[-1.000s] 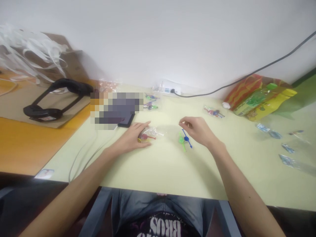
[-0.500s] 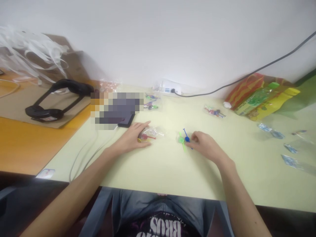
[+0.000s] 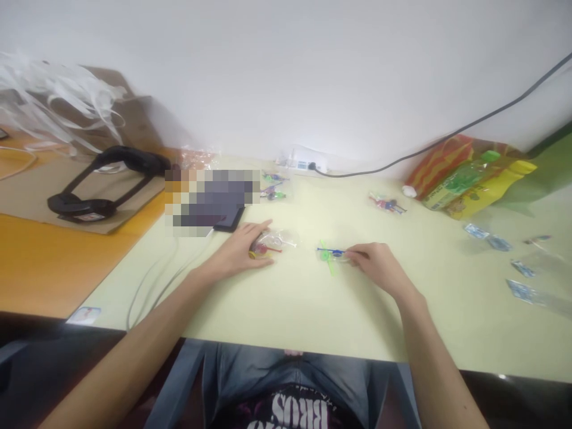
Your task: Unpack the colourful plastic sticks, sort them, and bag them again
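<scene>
My left hand (image 3: 239,245) rests on the table with thumb and fingers spread around a clear plastic bag (image 3: 288,239). A red plastic piece (image 3: 263,249) and a yellow one (image 3: 258,255) lie beside its palm, partly covered by the bag and fingers. My right hand (image 3: 373,262) is closed, its fingertips pinching one end of a small blue plastic piece (image 3: 337,254) with a round middle and a thin stem. That stem crosses over a similar light green piece (image 3: 325,255) on the table. What kind of parts these are I cannot make out.
Bagged coloured pieces lie at the back (image 3: 273,190) and the back right (image 3: 388,204). Small blue-printed packets (image 3: 522,291) are at the right, before a green-capped bottle (image 3: 465,179). A tablet (image 3: 230,219), cables and a black headset-like frame (image 3: 84,205) occupy the left.
My right hand has pinched the blue piece and turned it from near upright to lying sideways across the green one. My left hand has stayed in place.
</scene>
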Available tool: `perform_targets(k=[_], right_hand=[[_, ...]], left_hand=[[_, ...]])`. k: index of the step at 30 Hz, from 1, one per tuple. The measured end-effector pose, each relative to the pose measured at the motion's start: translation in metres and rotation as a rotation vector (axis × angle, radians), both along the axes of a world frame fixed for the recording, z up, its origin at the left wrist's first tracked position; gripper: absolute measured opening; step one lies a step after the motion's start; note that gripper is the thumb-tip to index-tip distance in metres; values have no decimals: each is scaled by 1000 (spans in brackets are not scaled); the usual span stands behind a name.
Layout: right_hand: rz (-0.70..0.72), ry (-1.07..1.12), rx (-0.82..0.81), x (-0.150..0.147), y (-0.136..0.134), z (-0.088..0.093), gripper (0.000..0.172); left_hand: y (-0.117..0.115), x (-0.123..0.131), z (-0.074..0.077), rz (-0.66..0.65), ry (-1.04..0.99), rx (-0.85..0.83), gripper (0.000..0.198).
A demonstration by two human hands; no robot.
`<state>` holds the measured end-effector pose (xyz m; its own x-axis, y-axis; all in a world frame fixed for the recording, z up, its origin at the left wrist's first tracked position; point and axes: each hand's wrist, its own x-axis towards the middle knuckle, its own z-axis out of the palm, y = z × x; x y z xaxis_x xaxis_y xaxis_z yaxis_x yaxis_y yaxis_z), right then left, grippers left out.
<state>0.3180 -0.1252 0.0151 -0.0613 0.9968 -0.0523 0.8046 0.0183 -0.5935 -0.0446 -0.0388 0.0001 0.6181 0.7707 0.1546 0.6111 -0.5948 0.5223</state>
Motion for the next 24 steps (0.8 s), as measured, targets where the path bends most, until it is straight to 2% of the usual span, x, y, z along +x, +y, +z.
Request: perform_targets(k=[4, 8, 12, 16, 20, 24], right_hand=[[-11, 85, 82, -4, 7, 17, 30], [104, 133, 105, -13, 15, 37, 28], [221, 90, 103, -27, 25, 44, 23], [241, -46, 182, -48, 43, 38, 16], [290, -71, 264, -76, 64, 21, 13], [336, -75, 487, -105, 78, -1, 11]], left_hand=[[-1, 0, 2, 2, -2, -8, 92], [-1, -1, 2, -3, -8, -15, 93], [-1, -1, 3, -11, -20, -5, 94], [-1, -1, 3, -9, -10, -4, 94], [-1, 0, 4, -16, -15, 0, 95], [0, 0, 2, -20, -28, 8, 95]])
